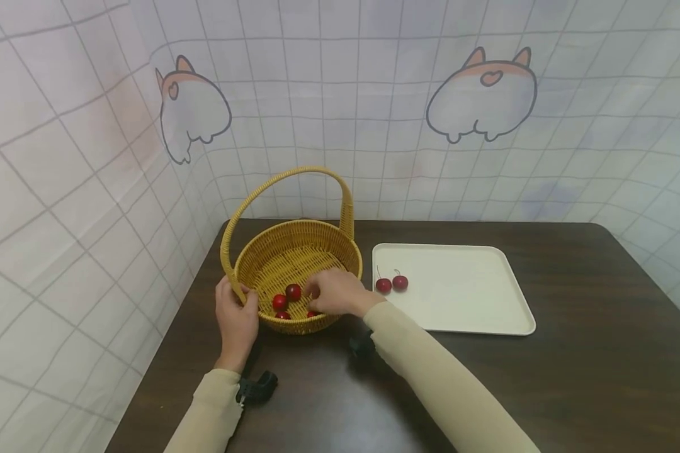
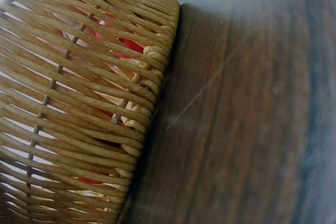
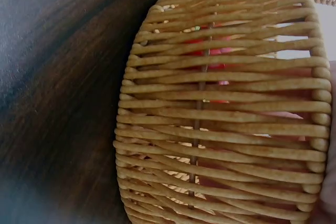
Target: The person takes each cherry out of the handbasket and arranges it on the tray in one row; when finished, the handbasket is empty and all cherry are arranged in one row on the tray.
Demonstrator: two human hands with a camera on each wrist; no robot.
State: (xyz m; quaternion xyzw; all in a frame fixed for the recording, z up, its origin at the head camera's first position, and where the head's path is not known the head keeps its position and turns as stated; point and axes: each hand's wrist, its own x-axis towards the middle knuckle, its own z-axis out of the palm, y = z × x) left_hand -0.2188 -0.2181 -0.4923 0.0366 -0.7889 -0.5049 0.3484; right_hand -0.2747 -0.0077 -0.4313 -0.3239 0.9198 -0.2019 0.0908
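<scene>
A yellow wicker basket with a tall arched handle stands on the dark table. At its left side, my left hand grips the rim by the foot of the handle. My right hand reaches over the right rim, its bent fingers down inside the basket. Several red cherries lie on the basket floor, among them a dark cherry and a brighter cherry. Another cherry shows just under the right fingertips, partly hidden by the rim; I cannot tell whether they pinch it.
Right of the basket lies a white rectangular tray. Two stemmed cherries, a left one and a right one, sit near its left edge. A patterned cloth hangs behind the table and along its sides.
</scene>
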